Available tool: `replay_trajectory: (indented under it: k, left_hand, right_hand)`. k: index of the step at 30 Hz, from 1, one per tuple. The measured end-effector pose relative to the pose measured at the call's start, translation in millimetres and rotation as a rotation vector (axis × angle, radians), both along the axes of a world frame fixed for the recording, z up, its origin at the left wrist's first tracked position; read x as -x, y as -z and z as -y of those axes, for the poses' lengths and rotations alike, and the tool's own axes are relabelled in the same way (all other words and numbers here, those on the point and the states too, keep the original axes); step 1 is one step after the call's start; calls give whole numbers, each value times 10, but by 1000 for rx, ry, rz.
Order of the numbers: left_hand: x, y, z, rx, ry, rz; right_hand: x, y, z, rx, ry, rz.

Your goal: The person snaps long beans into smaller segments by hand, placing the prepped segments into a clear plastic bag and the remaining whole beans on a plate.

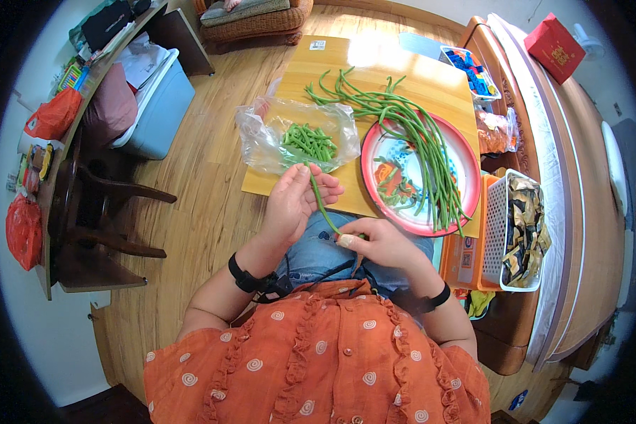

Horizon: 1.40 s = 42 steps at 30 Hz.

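Observation:
A single long green bean (320,204) is stretched between my two hands above my lap. My left hand (302,199) pinches its upper end between thumb and forefinger, with the other fingers loosely spread. My right hand (376,241) grips its lower end. Just beyond my left hand, an open clear plastic bag (252,140) holds short cut bean pieces (310,143). A red-rimmed enamel tray (368,175) with a painted pattern lies to the right. Whole long beans (418,127) drape across it and onto the wooden table (297,74); small bean scraps (395,196) lie on its left part.
Right of the table are a white basket of wrapped packets (522,233), an orange box (464,259) and a basket of blue blocks (471,74). A blue storage bin (161,122) and a dark wooden chair (122,185) stand left. A wicker seat (254,21) is beyond the table.

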<state>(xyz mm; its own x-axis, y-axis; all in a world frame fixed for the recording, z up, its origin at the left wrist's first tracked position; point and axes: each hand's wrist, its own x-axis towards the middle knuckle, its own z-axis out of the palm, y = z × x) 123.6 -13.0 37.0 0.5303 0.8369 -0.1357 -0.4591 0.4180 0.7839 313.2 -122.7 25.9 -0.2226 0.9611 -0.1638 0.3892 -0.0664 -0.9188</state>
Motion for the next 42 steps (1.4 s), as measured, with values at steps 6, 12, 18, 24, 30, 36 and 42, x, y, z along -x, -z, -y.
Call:
replay_trajectory:
  k: [6, 12, 18, 24, 30, 36, 42]
  left_hand:
    - [-15, -145, 20, -930, -460, -668]
    - [195, -229, 192, -1409, 249, -711]
    - [22, -196, 369, -727, 234, -657]
    - [-117, -20, 373, -381, 294, -429]
    - [-266, 242, 286, 84, 258, -138]
    - [-61, 232, 12, 194, 135, -106]
    - [-120, 150, 23, 61, 79, -124]
  right_hand:
    - [42, -140, 9, -73, 8, 107]
    - [20, -356, 44, -222, 72, 58]
    - [131, -247, 58, -442, 283, 52]
    - [127, -139, 90, -562, 386, 131]
    - [83, -87, 12, -730, 509, 186]
    - [-315, -56, -4, -588, 600, 293]
    - [-571, 135, -30, -404, 583, 631]
